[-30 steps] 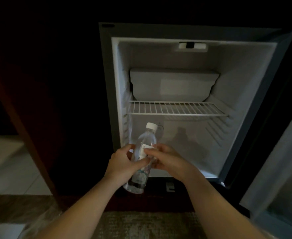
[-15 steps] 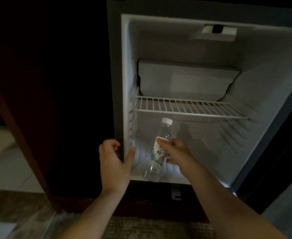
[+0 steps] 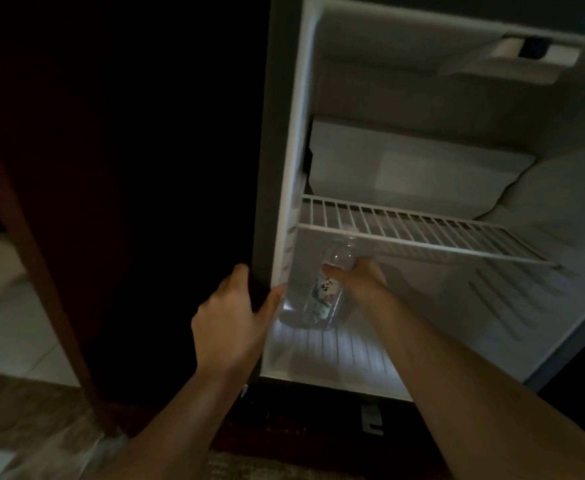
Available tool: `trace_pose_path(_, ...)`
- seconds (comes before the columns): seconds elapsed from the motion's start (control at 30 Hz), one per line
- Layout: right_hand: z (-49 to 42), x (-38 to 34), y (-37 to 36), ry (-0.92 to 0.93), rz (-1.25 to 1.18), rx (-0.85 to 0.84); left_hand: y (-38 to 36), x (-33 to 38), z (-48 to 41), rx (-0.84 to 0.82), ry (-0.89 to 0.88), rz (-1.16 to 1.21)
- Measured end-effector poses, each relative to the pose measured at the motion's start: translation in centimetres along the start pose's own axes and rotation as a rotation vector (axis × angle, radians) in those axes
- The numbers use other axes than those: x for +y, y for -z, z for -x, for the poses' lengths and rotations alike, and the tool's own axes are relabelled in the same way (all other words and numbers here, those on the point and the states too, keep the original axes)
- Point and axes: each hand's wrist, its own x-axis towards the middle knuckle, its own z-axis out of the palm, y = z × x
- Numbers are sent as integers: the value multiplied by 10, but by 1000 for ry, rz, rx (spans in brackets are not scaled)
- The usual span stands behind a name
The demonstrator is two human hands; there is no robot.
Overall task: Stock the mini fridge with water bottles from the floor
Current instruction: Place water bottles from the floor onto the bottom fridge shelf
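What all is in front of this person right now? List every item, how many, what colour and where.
mini fridge: one, white inside with a dark grey frame, open, centre and right.
wire shelf: one, white, across the middle of the fridge.
freezer box: one, white, at the back above the shelf.
light housing: one, white, on the fridge ceiling.
water bottle: one, clear with a printed label, lower compartment at the left, under the shelf.
cabinet panel: one, dark reddish brown, left of the fridge.
carpet: brownish, along the bottom.
left hand: one, gripping the fridge's left frame edge.
right hand: one, around the bottle's upper part.
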Motion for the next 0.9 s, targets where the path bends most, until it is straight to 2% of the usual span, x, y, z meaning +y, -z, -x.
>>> trace_pose_path(0.1, -15, -3, -5, 50, 50, 10, -1, -1, -1, -42, 32, -19)
trace_pose_path(0.4, -34, -13, -27, 228, 165, -10, -2, -6, 0, -36, -35, 8)
trace_pose_path(0.57, -37, -15, -35, 299, 117, -54, -6, -10, 0, -3, -52, 33)
trace_pose_path(0.9, -31, -21, -27, 204, 207, -233, -7, -7, 3, -21, 0, 18)
